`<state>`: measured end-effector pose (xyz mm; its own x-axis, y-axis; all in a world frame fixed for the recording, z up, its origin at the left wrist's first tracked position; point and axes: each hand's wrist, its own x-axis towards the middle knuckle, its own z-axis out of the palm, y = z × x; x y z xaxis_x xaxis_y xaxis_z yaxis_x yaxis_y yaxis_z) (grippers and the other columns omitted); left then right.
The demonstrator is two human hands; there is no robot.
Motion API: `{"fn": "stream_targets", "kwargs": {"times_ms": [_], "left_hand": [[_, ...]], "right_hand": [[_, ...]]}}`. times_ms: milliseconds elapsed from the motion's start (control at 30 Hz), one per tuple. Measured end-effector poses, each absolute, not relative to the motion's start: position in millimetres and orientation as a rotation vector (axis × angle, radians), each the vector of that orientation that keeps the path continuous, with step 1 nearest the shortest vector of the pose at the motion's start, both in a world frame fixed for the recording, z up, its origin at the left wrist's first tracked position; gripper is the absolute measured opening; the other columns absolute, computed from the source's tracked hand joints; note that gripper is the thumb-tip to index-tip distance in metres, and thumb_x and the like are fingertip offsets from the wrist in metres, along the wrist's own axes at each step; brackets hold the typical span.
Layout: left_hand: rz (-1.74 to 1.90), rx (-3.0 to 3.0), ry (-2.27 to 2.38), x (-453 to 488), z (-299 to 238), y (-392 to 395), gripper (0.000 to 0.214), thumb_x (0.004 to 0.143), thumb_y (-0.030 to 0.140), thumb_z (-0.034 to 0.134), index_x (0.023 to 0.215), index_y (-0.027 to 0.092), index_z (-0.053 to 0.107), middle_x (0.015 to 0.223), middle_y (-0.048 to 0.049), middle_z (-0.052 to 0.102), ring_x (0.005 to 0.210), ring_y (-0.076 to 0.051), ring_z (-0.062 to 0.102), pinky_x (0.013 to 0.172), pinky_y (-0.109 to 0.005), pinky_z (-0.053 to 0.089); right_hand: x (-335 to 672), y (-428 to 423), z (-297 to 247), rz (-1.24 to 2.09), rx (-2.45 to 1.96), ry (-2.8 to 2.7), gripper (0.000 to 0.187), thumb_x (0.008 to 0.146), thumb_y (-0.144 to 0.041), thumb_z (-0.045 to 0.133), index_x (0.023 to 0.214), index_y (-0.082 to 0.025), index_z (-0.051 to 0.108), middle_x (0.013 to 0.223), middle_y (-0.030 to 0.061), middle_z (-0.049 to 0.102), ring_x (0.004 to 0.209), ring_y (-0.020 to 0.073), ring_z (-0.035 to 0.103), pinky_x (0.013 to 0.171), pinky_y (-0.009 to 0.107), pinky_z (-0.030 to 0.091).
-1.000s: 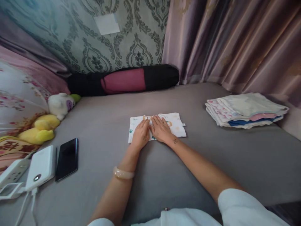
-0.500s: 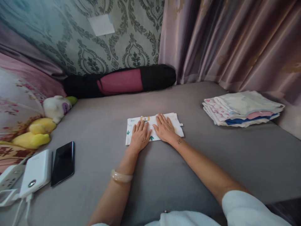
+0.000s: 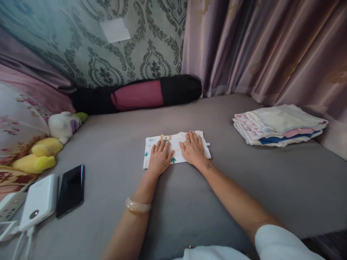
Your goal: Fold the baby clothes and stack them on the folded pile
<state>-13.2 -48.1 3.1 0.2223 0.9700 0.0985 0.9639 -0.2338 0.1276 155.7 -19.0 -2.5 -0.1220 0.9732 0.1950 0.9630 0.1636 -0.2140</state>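
A small white printed cloth (image 3: pixel 151 144), folded into a flat rectangle, lies in the middle of the grey bed sheet (image 3: pixel 189 202). My left hand (image 3: pixel 159 157) rests flat on its left half, fingers stretched out. My right hand (image 3: pixel 193 148) lies flat on its right half, fingers also extended. Both palms press down on the cloth and hold nothing. A pale bangle (image 3: pixel 137 206) sits on my left wrist.
A stack of folded cloths (image 3: pixel 279 124) lies at the right by the curtain. A black and pink roll (image 3: pixel 138 94) lies along the wall. On the left are a black phone (image 3: pixel 70 189), a white power bank (image 3: pixel 39 202) with cables, and plush toys (image 3: pixel 46 151).
My two hands, side by side a second ago, have slid slightly apart across the folded cloth. The view has shifted a little.
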Motion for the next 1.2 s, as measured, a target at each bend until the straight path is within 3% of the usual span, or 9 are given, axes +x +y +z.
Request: {"fn": "stream_targets", "kwargs": {"times_ms": [433, 733, 833, 933, 1033, 1200], "left_hand": [[0.306, 2.383, 1.945, -16, 1, -47, 0.053, 0.097, 0.044, 0.032, 0.142, 0.017, 0.042, 0.154, -0.0115, 0.033, 0.144, -0.026, 0.027, 0.117, -0.047, 0.024], [0.246, 2.216, 2.198, -23, -1, -44, 0.058, 0.098, 0.045, 0.025, 0.144, 0.011, 0.036, 0.152, -0.0185, 0.034, 0.142, -0.030, 0.030, 0.114, -0.051, 0.025], [0.256, 2.251, 2.201, -25, 7, -41, 0.052, 0.098, 0.045, 0.026, 0.137, 0.015, 0.045, 0.146, -0.0169, 0.044, 0.136, -0.028, 0.040, 0.110, -0.047, 0.032], [0.178, 2.283, 2.186, -29, 22, -32, 0.044, 0.098, 0.042, 0.026, 0.119, 0.018, 0.056, 0.127, -0.0147, 0.060, 0.120, -0.027, 0.055, 0.099, -0.043, 0.041], [0.029, 2.307, 2.153, -36, 36, -15, 0.038, 0.098, 0.034, 0.028, 0.110, 0.017, 0.059, 0.113, -0.0130, 0.066, 0.108, -0.026, 0.061, 0.093, -0.042, 0.043], [-0.152, 2.220, 2.007, -53, 49, 25, 0.032, 0.092, 0.025, 0.040, 0.117, 0.021, 0.060, 0.123, -0.0111, 0.062, 0.113, -0.026, 0.059, 0.093, -0.038, 0.043]], "right_hand": [[169, -17, -2, 0.015, -1.903, -2.109, 0.066, 0.098, -0.044, 0.025, 0.143, 0.004, 0.035, 0.153, 0.0228, 0.030, 0.142, 0.0328, 0.024, 0.115, 0.047, 0.016], [179, -13, -5, -0.018, -2.018, -2.073, 0.067, 0.097, -0.045, 0.025, 0.140, 0.005, 0.037, 0.149, 0.0273, 0.033, 0.137, 0.0373, 0.032, 0.110, 0.048, 0.025], [179, -11, 4, -0.002, -2.028, -2.096, 0.061, 0.097, -0.044, 0.029, 0.135, 0.002, 0.044, 0.144, 0.0269, 0.041, 0.131, 0.0369, 0.039, 0.105, 0.047, 0.030], [186, -2, 16, 0.014, -2.025, -2.140, 0.049, 0.098, -0.040, 0.032, 0.120, -0.003, 0.057, 0.125, 0.0244, 0.057, 0.116, 0.0336, 0.052, 0.097, 0.043, 0.036], [197, 10, 25, -0.013, -1.972, -2.235, 0.035, 0.096, -0.030, 0.038, 0.110, -0.006, 0.061, 0.115, 0.0205, 0.061, 0.109, 0.0303, 0.055, 0.093, 0.040, 0.038], [214, 29, 31, 0.092, -1.861, -2.408, 0.031, 0.096, -0.024, 0.039, 0.118, -0.014, 0.060, 0.119, 0.0147, 0.059, 0.110, 0.0258, 0.056, 0.093, 0.036, 0.039]]}}
